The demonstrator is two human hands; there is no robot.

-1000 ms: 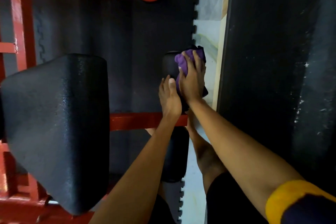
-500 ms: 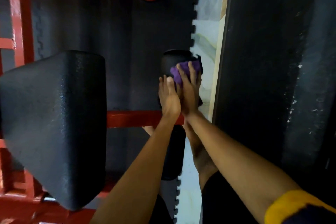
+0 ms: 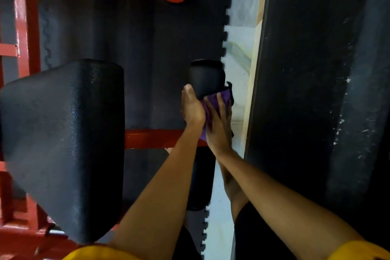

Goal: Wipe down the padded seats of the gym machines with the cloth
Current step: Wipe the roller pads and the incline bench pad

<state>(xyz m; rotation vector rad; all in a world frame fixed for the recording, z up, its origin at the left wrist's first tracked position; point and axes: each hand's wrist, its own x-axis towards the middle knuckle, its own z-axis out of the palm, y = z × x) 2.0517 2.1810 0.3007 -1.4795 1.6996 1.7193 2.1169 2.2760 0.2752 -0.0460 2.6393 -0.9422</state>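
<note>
A black padded roller [image 3: 205, 77] stands upright on the red machine frame [image 3: 152, 138]. My right hand [image 3: 219, 124] presses a purple cloth [image 3: 214, 101] against the roller's right side, fingers spread over it. My left hand [image 3: 191, 107] grips the roller's left side beside the cloth. A second black roller section [image 3: 200, 177] continues below the red bar. The large black padded seat [image 3: 63, 143] sits to the left, apart from both hands.
Red steel tubes [image 3: 25, 27] run along the left and top. Dark interlocking rubber mats [image 3: 137, 48] cover the floor, with a pale tile strip [image 3: 240, 48] beside them. A dark wall panel [image 3: 306, 91] stands close on the right. My leg [image 3: 234, 192] is below.
My right hand has slid the purple cloth down the roller from its top, uncovering the roller's upper end. My left hand has kept its hold on the left side.
</note>
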